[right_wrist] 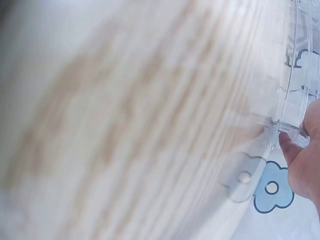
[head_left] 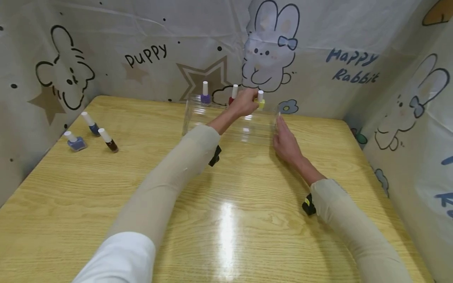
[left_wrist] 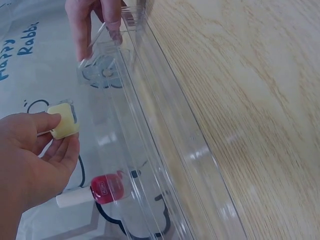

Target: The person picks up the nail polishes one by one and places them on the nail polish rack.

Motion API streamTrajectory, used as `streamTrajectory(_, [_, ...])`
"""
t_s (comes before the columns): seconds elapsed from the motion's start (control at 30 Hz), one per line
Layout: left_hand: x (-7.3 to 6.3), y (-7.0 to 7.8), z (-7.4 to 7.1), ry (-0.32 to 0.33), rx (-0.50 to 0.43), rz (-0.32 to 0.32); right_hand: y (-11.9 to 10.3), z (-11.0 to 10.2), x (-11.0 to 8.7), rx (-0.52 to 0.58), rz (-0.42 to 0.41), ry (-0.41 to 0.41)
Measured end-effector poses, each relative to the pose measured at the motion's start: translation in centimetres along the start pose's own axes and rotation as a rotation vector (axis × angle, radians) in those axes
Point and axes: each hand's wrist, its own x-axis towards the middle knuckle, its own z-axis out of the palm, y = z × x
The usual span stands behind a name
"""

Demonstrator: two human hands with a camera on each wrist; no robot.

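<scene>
At the back of the table stands a clear stepped display rack (head_left: 230, 131). My left hand (head_left: 245, 103) is over its back row and pinches a yellow nail polish bottle (left_wrist: 64, 120) with a white cap. To the left of that hand, a red nail polish bottle (left_wrist: 107, 188) stands in the same row, partly hidden by the hand in the head view. A purple nail polish bottle (head_left: 205, 97) is at the row's left end. My right hand (head_left: 287, 143) grips the rack's right end panel, its thumb and fingers on either side in the left wrist view.
On the table's left side are three more white-capped nail polish bottles: a dark blue one (head_left: 94, 128), a lighter blue one (head_left: 77, 144) and a dark brown one (head_left: 112, 145). A printed cloth (head_left: 198, 35) hangs close behind the rack and along both sides of the table.
</scene>
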Motion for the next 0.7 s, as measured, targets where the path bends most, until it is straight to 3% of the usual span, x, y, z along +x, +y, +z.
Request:
streamTrajectory(0.33, [1.4,-0.4,0.4,-0.011,0.049,-0.053,0.2,0.0,0.1,0.004,0.007,-0.004])
streamTrajectory(0.7, [2.3,-0.4,1.4,-0.001,0.155,-0.018,0.2,0.1,0.1,-0.006,-0.025,0.016])
